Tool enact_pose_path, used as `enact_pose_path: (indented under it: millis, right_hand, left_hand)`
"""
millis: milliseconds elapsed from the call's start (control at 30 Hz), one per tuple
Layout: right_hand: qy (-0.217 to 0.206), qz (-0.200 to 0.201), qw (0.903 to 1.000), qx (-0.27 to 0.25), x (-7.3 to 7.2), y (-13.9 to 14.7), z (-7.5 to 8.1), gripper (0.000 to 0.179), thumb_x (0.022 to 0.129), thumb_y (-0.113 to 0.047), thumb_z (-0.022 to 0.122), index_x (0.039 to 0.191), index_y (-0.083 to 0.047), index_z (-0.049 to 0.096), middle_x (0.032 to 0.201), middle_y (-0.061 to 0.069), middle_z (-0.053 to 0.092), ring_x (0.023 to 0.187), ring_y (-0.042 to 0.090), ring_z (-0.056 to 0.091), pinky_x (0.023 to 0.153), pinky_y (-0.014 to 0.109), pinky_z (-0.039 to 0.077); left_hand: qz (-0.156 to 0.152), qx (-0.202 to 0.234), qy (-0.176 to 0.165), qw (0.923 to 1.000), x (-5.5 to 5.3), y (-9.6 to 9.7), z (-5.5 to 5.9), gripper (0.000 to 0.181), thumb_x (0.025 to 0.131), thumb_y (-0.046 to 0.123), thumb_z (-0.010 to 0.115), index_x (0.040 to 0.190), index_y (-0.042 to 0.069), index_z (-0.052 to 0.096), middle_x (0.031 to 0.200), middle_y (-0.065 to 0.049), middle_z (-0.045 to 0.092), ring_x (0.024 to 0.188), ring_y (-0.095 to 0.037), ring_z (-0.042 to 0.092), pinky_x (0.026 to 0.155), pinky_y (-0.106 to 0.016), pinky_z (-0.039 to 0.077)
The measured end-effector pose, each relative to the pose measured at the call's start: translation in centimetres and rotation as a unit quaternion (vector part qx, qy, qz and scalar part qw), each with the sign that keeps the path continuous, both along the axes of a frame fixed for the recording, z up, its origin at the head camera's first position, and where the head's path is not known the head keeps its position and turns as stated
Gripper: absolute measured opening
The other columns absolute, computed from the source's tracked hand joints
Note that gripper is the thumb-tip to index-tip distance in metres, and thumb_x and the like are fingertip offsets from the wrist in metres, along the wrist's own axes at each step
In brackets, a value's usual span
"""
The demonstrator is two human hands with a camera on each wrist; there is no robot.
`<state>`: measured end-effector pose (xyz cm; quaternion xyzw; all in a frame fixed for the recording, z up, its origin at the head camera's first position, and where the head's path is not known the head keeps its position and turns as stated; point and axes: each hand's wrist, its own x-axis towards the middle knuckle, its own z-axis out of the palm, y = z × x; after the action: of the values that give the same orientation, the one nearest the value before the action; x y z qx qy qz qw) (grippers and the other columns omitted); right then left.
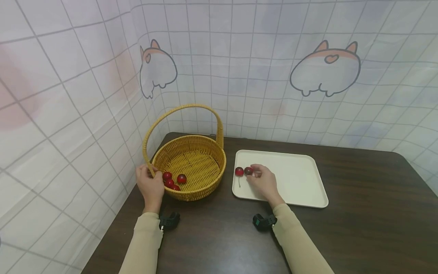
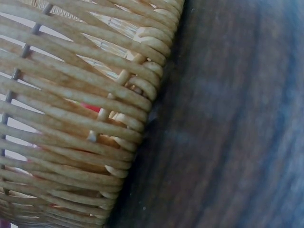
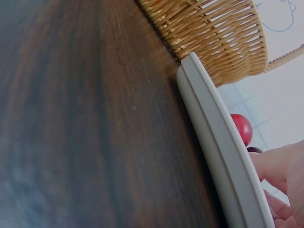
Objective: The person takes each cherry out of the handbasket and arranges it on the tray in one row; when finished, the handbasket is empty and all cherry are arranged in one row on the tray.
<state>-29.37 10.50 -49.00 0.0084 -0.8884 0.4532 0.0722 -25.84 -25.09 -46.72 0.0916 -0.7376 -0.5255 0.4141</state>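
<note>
Beige sleeves (image 1: 144, 241) reach forward, left grip (image 1: 151, 188) holding a golden basket (image 1: 196, 196), right grip (image 1: 265, 184) pinching a glossy red cherry (image 1: 248, 171).

The left hand (image 1: 152, 188) and right hand (image 1: 266, 185) are bare. Low in the frame, plain pale-beige sleeves (image 1: 143, 243) end near chunky black wrist devices (image 1: 263, 222), the one right of centre showing a small green patch.
</note>
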Motion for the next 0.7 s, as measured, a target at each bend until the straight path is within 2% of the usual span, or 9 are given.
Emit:
enact_pose_path:
  millis: [233,400,533,700]
  right_hand:
    - [0.016,-0.014,0.9996,-0.019,-0.06,0.16,-0.35,0.044,0.082,-0.013,0.073,0.124,-0.006,0.062,0.116,0.015,0.066,0.096,0.028,0.066,0.079,0.039,0.051]
    - [-0.004,-0.026,0.9979,-0.059,-0.09,0.31,-0.14,0.039,0.090,-0.018,0.067,0.127,-0.008,0.060,0.118,0.014,0.065,0.102,0.028,0.064,0.085,0.042,0.051]
    - [-0.006,-0.050,0.9950,-0.086,-0.14,0.38,0.17,0.035,0.093,-0.022,0.062,0.126,-0.009,0.061,0.113,0.012,0.065,0.096,0.024,0.064,0.078,0.034,0.053]
    - [0.029,-0.072,0.9919,-0.100,0.10,0.20,0.64,0.030,0.092,-0.018,0.060,0.121,-0.009,0.064,0.105,0.010,0.065,0.081,0.021,0.064,0.063,0.023,0.050]
  left_hand:
    - [-0.002,0.000,0.003,1.0000,-0.06,-0.03,-0.10,0.010,0.080,-0.011,0.053,0.080,-0.001,0.053,0.093,0.004,0.041,0.078,-0.012,0.039,0.070,-0.029,0.032]
    - [0.000,0.006,0.003,1.0000,-0.08,0.07,-0.08,0.011,0.078,-0.009,0.053,0.079,0.002,0.053,0.094,0.001,0.043,0.077,-0.013,0.040,0.069,-0.028,0.032]
    - [-0.006,0.006,-0.010,0.9999,-0.09,0.04,0.03,0.010,0.079,-0.008,0.054,0.080,0.002,0.053,0.096,-0.001,0.043,0.080,-0.015,0.040,0.070,-0.029,0.032]
    - [-0.020,-0.007,-0.043,0.9989,0.20,-0.23,0.28,0.009,0.083,-0.007,0.054,0.083,0.001,0.051,0.100,-0.003,0.039,0.084,-0.016,0.038,0.073,-0.033,0.032]
